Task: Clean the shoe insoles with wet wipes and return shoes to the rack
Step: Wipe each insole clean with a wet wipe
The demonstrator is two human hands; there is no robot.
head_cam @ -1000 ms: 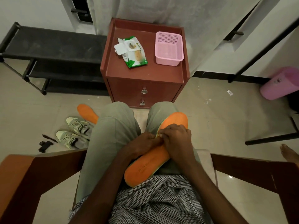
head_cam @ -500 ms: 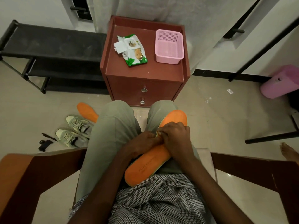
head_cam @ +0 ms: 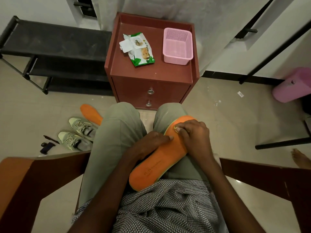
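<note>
**A:** What's lying over on the far left?

**B:** A black shoe rack is standing against the wall, its shelves showing nothing on them. In front of it, on the floor, a small dark object is lying near the chair's left armrest. Just beside that, a pair of pale green sneakers is sitting side by side, and a second orange insole is lying behind them, partly hidden by the person's left knee.

**A:** And in the middle?

**B:** A red-brown nightstand is standing right in front of the knees. A green wet wipes pack is lying near the left edge of its top, flap up. A pink basket is sitting at the right edge.

**A:** Where is the insole being cleaned?

**B:** The orange insole is resting slantwise across the right thigh, heel end toward the patterned shirt. The left hand is curling over its left edge, pressing it down. The right hand is closing its fingers over the toe half, thumb pressing something small and pale; I can't tell what.

**A:** Further right?

**B:** A pink bin is standing near the wall, and a bare foot is showing beyond the right armrest.
</note>
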